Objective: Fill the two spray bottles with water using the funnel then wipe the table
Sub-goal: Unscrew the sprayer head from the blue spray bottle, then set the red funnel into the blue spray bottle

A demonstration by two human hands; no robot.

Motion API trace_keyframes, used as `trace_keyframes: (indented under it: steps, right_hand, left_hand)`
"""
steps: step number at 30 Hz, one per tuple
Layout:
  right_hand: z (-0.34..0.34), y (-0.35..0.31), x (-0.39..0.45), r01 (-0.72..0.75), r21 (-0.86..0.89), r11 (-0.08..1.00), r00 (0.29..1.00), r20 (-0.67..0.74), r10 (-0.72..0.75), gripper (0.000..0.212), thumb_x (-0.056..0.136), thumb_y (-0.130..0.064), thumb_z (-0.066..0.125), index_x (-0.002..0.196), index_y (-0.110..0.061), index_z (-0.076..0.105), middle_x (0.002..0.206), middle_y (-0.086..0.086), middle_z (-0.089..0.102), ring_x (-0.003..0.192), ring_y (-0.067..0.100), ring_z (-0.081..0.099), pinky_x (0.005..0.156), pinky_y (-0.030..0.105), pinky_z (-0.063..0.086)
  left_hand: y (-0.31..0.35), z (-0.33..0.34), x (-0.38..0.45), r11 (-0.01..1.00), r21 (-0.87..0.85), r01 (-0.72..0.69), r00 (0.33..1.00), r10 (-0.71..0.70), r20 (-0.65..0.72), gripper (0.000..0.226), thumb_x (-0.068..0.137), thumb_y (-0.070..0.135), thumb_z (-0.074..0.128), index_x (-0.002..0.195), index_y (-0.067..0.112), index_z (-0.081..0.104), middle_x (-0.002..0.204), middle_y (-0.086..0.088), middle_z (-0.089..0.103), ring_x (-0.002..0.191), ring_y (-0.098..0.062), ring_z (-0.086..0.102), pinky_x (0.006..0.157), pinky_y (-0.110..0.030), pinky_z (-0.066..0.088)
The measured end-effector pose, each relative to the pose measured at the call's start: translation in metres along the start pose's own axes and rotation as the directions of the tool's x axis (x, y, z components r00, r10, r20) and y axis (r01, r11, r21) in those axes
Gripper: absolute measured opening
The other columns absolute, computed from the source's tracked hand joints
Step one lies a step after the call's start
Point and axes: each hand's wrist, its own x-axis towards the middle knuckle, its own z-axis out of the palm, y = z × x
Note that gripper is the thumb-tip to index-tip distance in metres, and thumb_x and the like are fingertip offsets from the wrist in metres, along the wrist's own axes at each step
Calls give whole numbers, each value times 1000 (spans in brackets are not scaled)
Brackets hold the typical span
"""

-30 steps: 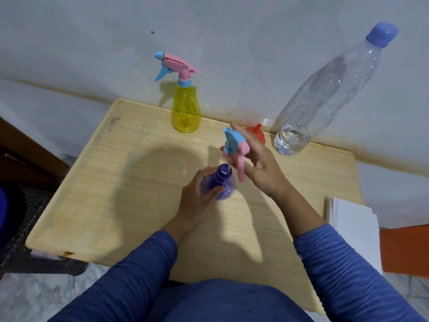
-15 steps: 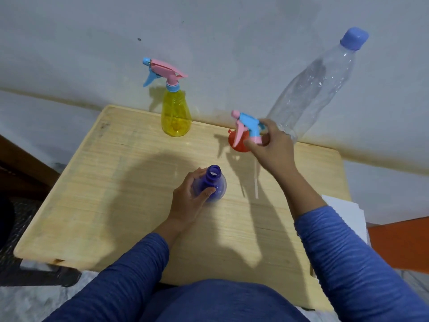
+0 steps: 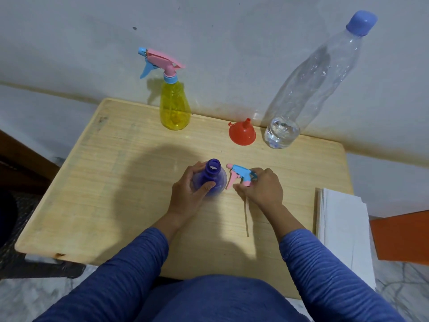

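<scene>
Standing upright near the middle of the wooden table [image 3: 92, 182]: one purple spray bottle [image 3: 212, 180], neck uncapped and open at the top. The left hand [image 3: 188, 196] grips it, fingers curled round the far side and thumb pressed on the near side.

Just to the right of that bottle: one blue-and-pink trigger sprayer head [image 3: 240, 175], separated from it, nozzle pointing left. The right hand [image 3: 261, 189] pinches it, fingers curled over its collar. Its thin dip tube [image 3: 247, 217] trails toward the near edge over the tabletop; whether the head itself touches the wood cannot be told.

Along the far edge, by the wall:
- yellow spray bottle [image 3: 174, 108], upright, pink-and-blue sprayer fitted;
- red funnel [image 3: 242, 133], resting wide mouth down, spout up;
- clear plastic water bottle [image 3: 308, 89] just right of the funnel, blue cap on, a small amount of water in its base.

At the right edge of the table: a stack of white paper [image 3: 343, 228], well apart from the bottles.
</scene>
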Motion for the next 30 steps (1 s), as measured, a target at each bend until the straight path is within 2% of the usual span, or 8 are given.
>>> trace_keyframes:
  steps: [3,5,8,10,16,21,26,30]
  right_hand:
    - [-6,-10,5,-44,38,998,994,-97,48,59,76,-50,64,126,-20,54,115,7,53,110,24,53,84,33,45]
    - [-7,-17,19,2,122,993,982,-187,21,62,80,-44,64,131,-13,49,121,11,51,115,28,50,91,38,44]
    - [-9,-27,51,28,177,984,987,-162,1,76,82,-41,66,141,-5,34,137,18,42,129,31,36,107,38,33]
    - [-7,-34,70,19,213,977,991,-133,10,85,81,-41,68,145,-6,25,140,19,37,133,31,31,107,36,28]
    - [13,-39,100,-28,295,955,990,-126,68,88,76,-44,71,145,-18,24,140,13,31,129,31,35,111,42,31]
    - [26,-34,109,-23,232,972,980,-188,68,80,73,-45,69,141,-27,32,139,10,32,127,32,36,109,47,31]
    - [24,-35,105,36,214,976,980,-199,7,76,70,-43,70,137,-29,36,134,9,38,124,30,37,106,46,34]
    - [13,-34,98,87,356,930,979,-204,-13,73,68,-31,74,132,-28,40,126,7,49,114,26,47,97,40,44]
  left_hand:
    - [0,0,0,1000,2,-4,1000,4,0,44,77,23,75,111,34,51,117,29,49,112,5,48,91,-5,40]
    - [1,0,0,1000,11,0,1000,0,3,44,77,23,75,112,34,51,121,23,50,114,2,48,92,-7,40]
    - [2,0,1,1000,11,26,1000,-26,8,43,77,24,75,111,35,51,126,15,49,118,-2,48,96,-14,42]
    - [3,0,1,999,15,42,999,-42,4,43,77,24,75,110,34,51,127,15,48,119,-2,48,98,-17,42]
    - [2,1,2,998,28,49,999,-49,-10,42,74,27,78,105,37,53,128,14,50,123,-3,48,100,-17,42]
    - [1,2,3,998,-1,65,998,-65,-15,43,65,51,71,102,44,52,128,11,54,123,-3,50,101,-21,42]
    - [1,1,3,998,25,55,998,-54,-13,40,69,40,77,100,44,52,123,17,56,123,-7,51,103,-32,44]
    - [-2,1,4,998,37,51,999,-51,-9,41,69,42,77,102,45,52,130,11,53,124,-6,50,103,-32,44]
